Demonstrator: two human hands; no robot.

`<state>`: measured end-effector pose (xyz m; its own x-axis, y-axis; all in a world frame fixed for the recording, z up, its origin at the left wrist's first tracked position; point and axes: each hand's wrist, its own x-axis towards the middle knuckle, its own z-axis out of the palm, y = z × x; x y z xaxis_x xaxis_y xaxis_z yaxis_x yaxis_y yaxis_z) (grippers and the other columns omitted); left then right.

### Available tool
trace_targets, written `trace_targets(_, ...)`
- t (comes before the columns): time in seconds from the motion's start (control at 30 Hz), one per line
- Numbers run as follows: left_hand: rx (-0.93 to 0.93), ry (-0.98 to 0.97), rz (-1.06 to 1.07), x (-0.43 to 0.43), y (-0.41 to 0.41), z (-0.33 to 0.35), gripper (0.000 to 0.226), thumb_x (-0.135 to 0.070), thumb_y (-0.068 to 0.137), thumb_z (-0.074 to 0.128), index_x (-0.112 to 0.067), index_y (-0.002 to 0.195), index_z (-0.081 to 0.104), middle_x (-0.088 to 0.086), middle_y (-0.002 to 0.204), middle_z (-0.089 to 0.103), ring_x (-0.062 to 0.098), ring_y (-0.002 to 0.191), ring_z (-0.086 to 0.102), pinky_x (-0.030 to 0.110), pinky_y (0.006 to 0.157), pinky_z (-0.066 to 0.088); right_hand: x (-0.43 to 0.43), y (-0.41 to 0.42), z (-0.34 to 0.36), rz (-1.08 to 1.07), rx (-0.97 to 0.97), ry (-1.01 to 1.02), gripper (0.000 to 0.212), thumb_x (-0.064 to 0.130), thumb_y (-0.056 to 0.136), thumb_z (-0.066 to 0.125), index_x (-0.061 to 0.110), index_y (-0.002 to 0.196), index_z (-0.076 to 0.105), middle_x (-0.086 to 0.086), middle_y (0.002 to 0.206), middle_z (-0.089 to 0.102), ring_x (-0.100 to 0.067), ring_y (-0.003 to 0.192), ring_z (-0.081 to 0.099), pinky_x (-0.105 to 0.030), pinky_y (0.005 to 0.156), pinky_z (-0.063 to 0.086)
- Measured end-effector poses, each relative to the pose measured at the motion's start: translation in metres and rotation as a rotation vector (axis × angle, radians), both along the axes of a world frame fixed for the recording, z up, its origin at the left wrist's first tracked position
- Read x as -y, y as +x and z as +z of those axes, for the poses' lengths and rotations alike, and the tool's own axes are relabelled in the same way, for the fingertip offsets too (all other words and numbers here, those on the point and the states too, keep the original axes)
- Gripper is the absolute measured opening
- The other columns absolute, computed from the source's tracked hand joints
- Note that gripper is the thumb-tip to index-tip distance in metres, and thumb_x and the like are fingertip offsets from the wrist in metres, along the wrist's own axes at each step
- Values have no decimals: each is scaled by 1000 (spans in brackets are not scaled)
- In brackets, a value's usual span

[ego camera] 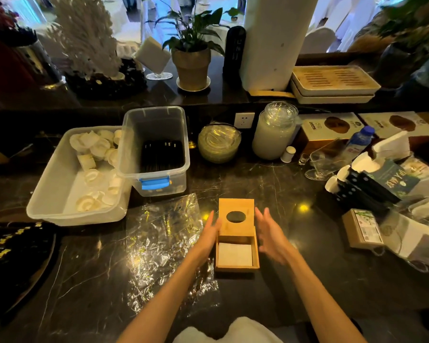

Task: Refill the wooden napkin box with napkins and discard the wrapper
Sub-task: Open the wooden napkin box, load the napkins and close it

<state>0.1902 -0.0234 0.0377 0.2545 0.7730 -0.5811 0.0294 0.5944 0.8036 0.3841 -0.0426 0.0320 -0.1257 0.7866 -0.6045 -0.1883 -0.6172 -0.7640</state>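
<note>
A wooden napkin box [237, 266] is set on the dark marble counter [295, 280], near the front edge, centre frame. A white stack of napkins [235, 254] is seen inside the box, lying flat and filling most of the opening. The lid [236, 216], with an oval hole in it, is slid back or tilted away at the far side of the box, so the near half is left uncovered; whether the lid is fully seated in its groove cannot be told.

The left hand [209, 235] is placed against the left side of the box and lid, fingers extended, palm facing inward; contact looks likely along the lid edge. The right hand [270, 235] is held just beside the right side, fingers spread and slightly blurred, apparently not touching. Nothing is grasped by either hand; both are spread flat, not clenched.

A crumpled clear plastic wrapper [164, 243] is spread flat on the counter just left of the box, partly under the left forearm.

Behind the wrapper, a clear storage bin [156, 149] with a blue latch is overlapped onto a white tub [57, 194] holding rolled white cloths. A stack of glass plates [219, 143] and a lidded glass jar [275, 132] are seen further back.
</note>
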Motion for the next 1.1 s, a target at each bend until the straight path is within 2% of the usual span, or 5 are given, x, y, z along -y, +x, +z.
trace_targets(0.17, 178, -107, 3, -3, 4, 8, 55, -59, 98, 20, -31, 126, 58, 7, 123, 67, 20, 108, 68, 38, 85, 57, -9, -4, 6, 2, -87, -6, 69, 76, 87, 13, 46, 146, 27, 6, 155, 36, -28, 145, 25, -65, 110, 21)
trace_targets(0.43, 265, -62, 94, 23, -13, -22, 50, -48, 97, 44, -10, 127, 58, 14, 129, 63, 29, 115, 63, 44, 89, 55, 24, 12, -18, -114, -78, 29, 40, 55, 91, 49, 30, 109, 73, 0, 155, 37, -23, 140, 35, -51, 110, 35)
trace_targets(0.63, 290, -16, 153, 44, -16, -42, 90, 12, 88, 55, -43, 149, 19, -17, 151, 26, 20, 143, 28, 37, 94, 55, 47, 11, -38, -81, 68, 169, 84, 15, 83, 73, 50, 145, 28, 7, 154, 33, -17, 141, 35, -35, 100, 50)
trace_targets(0.97, -56, 11, 172, 53, -19, -45, 62, -35, 100, 42, -31, 153, 11, -1, 164, 10, 23, 149, 15, 47, 119, 18, 63, 8, -39, -106, 203, 42, 68, 51, 91, 48, 41, 150, 16, 0, 162, 19, -23, 147, 21, -44, 117, 21)
trace_targets(1.1, -16, -24, -63, 65, -11, -46, 58, -32, 103, 39, -38, 151, 8, 2, 159, 24, 22, 140, 33, 45, 117, 28, 73, -6, -48, 35, 245, 45, 58, 36, 97, 48, 37, 149, 22, -2, 152, 39, -13, 128, 46, -33, 107, 38)
